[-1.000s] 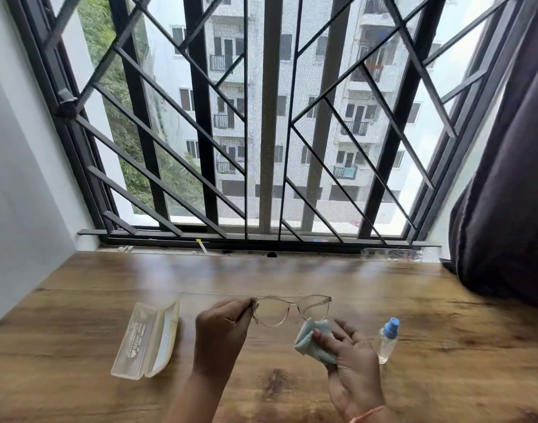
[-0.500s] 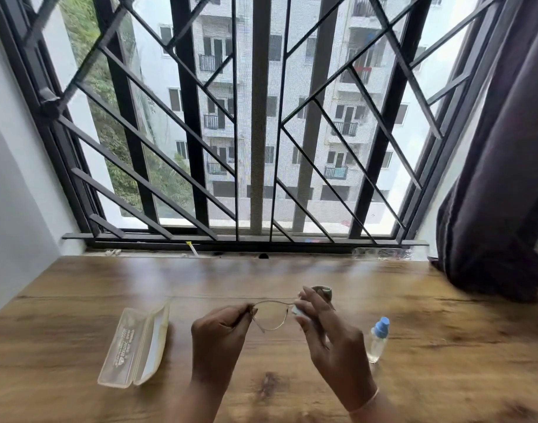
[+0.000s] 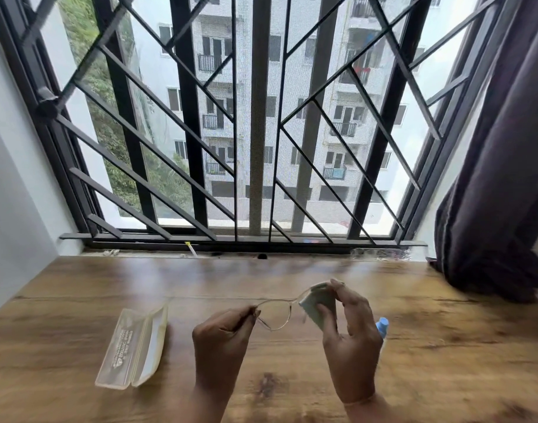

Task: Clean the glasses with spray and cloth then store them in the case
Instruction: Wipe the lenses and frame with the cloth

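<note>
My left hand (image 3: pixel 222 337) pinches the left end of the clear-framed glasses (image 3: pixel 273 314), held above the wooden table (image 3: pixel 292 276). My right hand (image 3: pixel 350 328) grips a pale green cloth (image 3: pixel 318 303) folded over the glasses' right lens, thumb on one side and fingers on the other. The right lens is hidden by the cloth. A small spray bottle with a blue cap (image 3: pixel 382 326) stands on the table just behind my right hand, mostly hidden. The translucent glasses case (image 3: pixel 133 346) lies open on the table to the left of my left hand.
A barred window (image 3: pixel 261 132) runs along the table's far edge. A dark curtain (image 3: pixel 499 193) hangs at the right and bunches onto the table's back right corner. A white wall (image 3: pixel 11 209) closes off the left side.
My right hand brought the cloth up from below the glasses and wrapped it over the right lens. The left hand kept its hold on the frame.
</note>
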The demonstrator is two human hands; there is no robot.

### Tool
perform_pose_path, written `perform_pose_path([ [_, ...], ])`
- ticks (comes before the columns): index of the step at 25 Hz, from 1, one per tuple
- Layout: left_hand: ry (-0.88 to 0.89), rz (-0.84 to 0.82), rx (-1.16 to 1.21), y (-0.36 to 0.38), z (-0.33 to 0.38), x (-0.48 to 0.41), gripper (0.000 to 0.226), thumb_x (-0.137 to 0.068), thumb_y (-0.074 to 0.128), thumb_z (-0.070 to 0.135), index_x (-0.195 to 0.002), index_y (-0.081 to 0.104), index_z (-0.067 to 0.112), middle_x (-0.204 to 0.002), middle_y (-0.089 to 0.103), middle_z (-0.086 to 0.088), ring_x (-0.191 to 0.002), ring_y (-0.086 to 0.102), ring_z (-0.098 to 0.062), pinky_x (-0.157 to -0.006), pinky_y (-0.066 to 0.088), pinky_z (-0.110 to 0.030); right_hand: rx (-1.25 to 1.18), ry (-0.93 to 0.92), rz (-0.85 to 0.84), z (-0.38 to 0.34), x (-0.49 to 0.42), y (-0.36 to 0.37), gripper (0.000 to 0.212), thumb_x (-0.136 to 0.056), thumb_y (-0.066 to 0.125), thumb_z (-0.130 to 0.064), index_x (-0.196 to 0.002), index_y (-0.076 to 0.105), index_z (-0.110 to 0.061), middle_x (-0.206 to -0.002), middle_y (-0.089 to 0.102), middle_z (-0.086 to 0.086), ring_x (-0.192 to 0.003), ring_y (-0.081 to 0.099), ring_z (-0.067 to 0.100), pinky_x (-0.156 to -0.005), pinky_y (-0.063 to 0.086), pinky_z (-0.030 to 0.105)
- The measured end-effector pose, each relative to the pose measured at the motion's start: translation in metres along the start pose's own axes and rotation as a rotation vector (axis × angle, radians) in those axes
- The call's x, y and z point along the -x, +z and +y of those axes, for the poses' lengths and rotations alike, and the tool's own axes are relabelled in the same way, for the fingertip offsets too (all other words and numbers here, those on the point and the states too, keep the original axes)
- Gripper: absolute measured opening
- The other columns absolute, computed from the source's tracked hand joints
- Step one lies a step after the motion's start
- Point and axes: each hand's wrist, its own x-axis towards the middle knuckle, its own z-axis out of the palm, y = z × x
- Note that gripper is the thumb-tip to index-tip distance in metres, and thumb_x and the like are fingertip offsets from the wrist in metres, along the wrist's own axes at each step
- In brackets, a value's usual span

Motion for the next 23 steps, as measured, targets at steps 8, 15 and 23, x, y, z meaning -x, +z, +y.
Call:
perform_pose_path([
  [8, -0.009, 0.026, -0.010, -0.002, -0.003, 0.004, 0.015, -0.065, 0.073, 0.014, -0.079, 0.072, 0.019, -0.071, 0.064, 0.033, -0.063, 0.064, 0.003, -0.056, 0.050, -0.024, -0.037, 0.320, 0.005, -0.008, 0.011, 0.002, 0.035, -0.060, 0.079, 0.009, -0.092, 0.071, 0.000, -0.090, 0.067, 0.008, -0.073, 0.059, 0.008, -0.079, 0.030, -0.007],
  [15, 0.064, -0.049, -0.080, -0.003, -0.001, 0.004, 0.005, -0.063, 0.073, 0.009, -0.067, 0.074, 0.005, -0.068, 0.069, 0.009, -0.067, 0.063, 0.001, -0.059, 0.050, -0.011, -0.692, 1.011, -0.086, -0.002, -0.004, -0.001, 0.031, -0.062, 0.074, 0.005, -0.091, 0.068, -0.005, -0.070, 0.070, 0.002, -0.054, 0.060, 0.003, -0.049, 0.048, 0.014],
  [23, 0.001, -0.085, -0.025, -0.008, 0.002, 0.002, 0.005, -0.063, 0.073, 0.010, -0.067, 0.075, 0.007, -0.067, 0.065, 0.023, -0.067, 0.063, 0.009, -0.061, 0.048, -0.006, -1.116, 1.365, -0.353, 0.004, -0.014, -0.021, 0.048, -0.033, 0.092, -0.010, -0.077, 0.075, -0.005, -0.070, 0.071, 0.010, -0.051, 0.060, 0.014, -0.047, 0.050, 0.023],
])
